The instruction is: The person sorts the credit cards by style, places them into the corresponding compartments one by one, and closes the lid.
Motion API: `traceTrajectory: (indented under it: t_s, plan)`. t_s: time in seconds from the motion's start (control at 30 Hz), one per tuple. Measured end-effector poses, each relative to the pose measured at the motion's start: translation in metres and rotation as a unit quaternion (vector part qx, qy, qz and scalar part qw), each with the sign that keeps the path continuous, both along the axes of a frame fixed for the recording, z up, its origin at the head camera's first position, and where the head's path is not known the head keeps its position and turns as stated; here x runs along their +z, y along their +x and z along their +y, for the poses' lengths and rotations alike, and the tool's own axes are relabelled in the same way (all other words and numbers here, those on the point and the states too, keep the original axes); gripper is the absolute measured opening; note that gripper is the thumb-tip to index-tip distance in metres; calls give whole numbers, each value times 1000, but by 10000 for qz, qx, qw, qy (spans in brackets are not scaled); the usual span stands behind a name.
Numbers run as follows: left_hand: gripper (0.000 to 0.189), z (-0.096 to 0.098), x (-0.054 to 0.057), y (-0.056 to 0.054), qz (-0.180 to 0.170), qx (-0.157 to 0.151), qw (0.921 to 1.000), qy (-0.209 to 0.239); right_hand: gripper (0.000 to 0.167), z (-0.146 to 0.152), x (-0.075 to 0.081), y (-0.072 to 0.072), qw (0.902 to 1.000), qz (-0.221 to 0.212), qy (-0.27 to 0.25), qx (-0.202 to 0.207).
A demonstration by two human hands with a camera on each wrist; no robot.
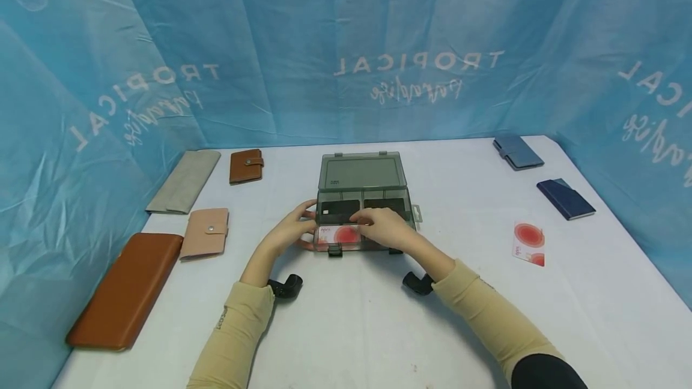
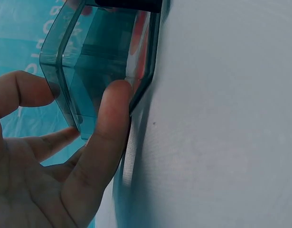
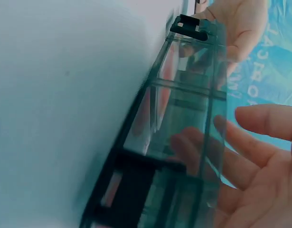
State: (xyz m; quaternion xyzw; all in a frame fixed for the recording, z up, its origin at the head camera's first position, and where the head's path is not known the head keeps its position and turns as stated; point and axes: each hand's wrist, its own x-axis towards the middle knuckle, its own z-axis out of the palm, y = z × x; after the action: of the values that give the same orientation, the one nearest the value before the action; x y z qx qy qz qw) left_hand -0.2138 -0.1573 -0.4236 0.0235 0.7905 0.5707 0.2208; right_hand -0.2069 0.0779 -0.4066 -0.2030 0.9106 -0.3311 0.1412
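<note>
A translucent green divided plastic box stands on the table, its lid raised at the back. Black cards lie in the rear compartments, and a white card with a red print lies in the front left one. My left hand grips the box's left end, thumb on the front wall and fingers round the side and rim. Over the front right part, my right hand dips its fingertips inside, seen through the clear wall, with the thumb apart from them. No item shows between those fingers.
At left lie a grey-beige wallet, a small brown wallet, a pink wallet and a large brown wallet. At right are a blue wallet, a navy holder and a loose red-and-white card.
</note>
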Motion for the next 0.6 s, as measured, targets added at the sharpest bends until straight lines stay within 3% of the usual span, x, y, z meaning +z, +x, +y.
traceTrajectory:
  t_s: [0.13,0.3,0.4,0.6]
  plan:
    - [65,1,-1,1,7,-10,10000,-24,29,19,7,4,9969,-75,-782,5]
    - [67,0,-3,0,10,-11,10000,7,29,54,20,9,9851,-408,-1647,-272]
    - [68,1,0,1,-30,-27,10000,48,32,79,26,12,9817,-423,-1766,-582]
    - [66,5,22,12,-29,-73,10000,-37,33,130,25,13,9778,-342,-1675,-1210]
